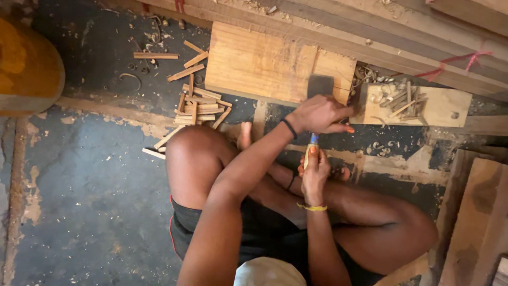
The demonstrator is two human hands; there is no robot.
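Hands closed, left hand [317,114] pressing chisel blade [320,86], right hand [315,169] gripping handle [311,148]

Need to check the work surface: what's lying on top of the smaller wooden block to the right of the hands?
On the smaller wooden block lie curled wood shavings and thin wooden sticks, piled at its left end. The left hand covers the block's left edge, so anything there is hidden.
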